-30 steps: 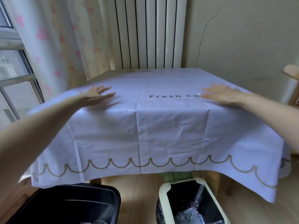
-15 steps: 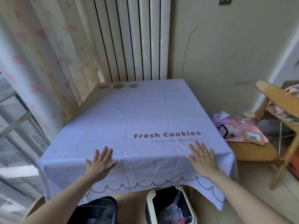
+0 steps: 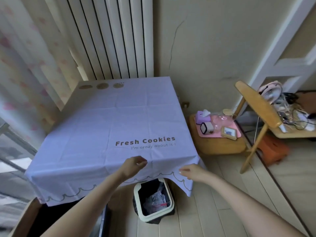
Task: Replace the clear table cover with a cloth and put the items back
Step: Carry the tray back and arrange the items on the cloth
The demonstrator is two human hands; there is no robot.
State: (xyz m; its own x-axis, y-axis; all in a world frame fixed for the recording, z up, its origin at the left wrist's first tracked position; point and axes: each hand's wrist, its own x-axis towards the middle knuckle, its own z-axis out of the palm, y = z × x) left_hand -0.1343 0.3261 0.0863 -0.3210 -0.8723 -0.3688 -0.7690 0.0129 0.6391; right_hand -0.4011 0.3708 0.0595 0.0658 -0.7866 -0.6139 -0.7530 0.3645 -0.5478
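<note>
Nearest, on the floor under the overhang, stands an open waste bin [image 3: 153, 200]. Just above it the right hand [image 3: 192, 172] has its grip closed on the scalloped hem of the cloth [image 3: 111, 127] beside the near right corner, where the hem rides higher than the rest. The left hand [image 3: 135, 165] sits at the middle of the table's near edge with its fingers curled on the fabric. Whether that grip pinches the cloth or only rests there I cannot tell. The cloth covers the whole table, which is hidden beneath it, and its lettering reads square to the near edge. The likely step is evening the drape. For that it seems best to pin the top with the left hand, draw the hem down gently rather than sideways so the print stays straight, and match the right overhang to the left. Beyond the right edge a low stool [image 3: 220, 147] carries the waiting items, among them a tissue box [image 3: 202, 117] and a photo frame [image 3: 229, 132]. A radiator [image 3: 109, 36] stands behind the far edge.
</note>
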